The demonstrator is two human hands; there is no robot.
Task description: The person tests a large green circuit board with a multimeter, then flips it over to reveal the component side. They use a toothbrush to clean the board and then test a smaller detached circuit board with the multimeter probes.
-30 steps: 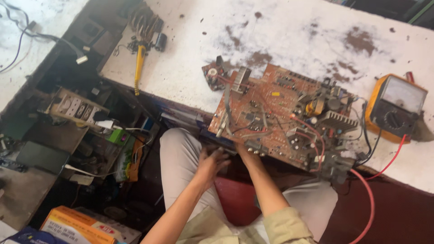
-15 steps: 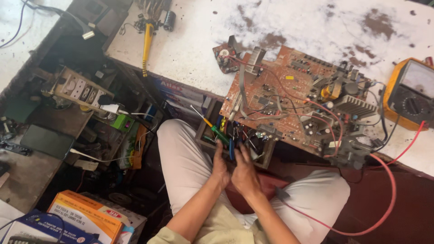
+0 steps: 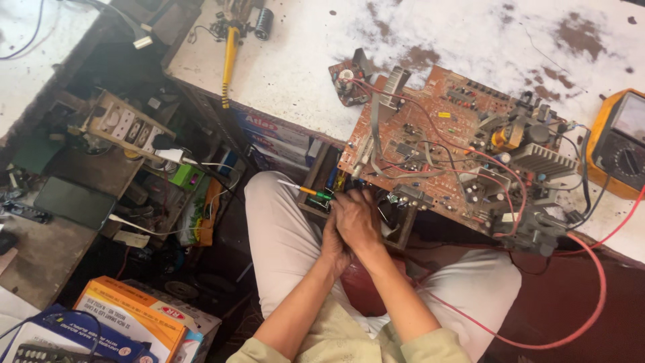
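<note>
Head view, looking down on a seated person in pale trousers at a worn white workbench (image 3: 470, 40). Largest thing beyond the hands is a brown circuit board (image 3: 443, 144), lying flat and overhanging the bench's near edge, its long axis running from up and left of the hands down toward the right, and packed with components, a finned heat sink and red wires. Far to the right of the hands sits a yellow multimeter (image 3: 621, 144) with a red lead (image 3: 591, 296) looping down past the person's knee. Directly under the hands is an open wooden drawer (image 3: 322, 178) below the bench edge. Both hands meet over it, just short of the board's near edge: the right hand (image 3: 358, 218) lies on top, fingers curled narrow, the left hand (image 3: 334, 238) tucked against and partly beneath it; whether either one grips anything cannot be told. Just left of the hands, almost touching the fingertips, lies a small screwdriver (image 3: 306, 191) with a green and yellow handle; its long axis runs nearly level, handle toward the hands, metal tip pointing away to the left. The left hand is the nearer one. Further up and left, a yellow-handled tool (image 3: 230, 57) rests on the bench, pointing away.
</note>
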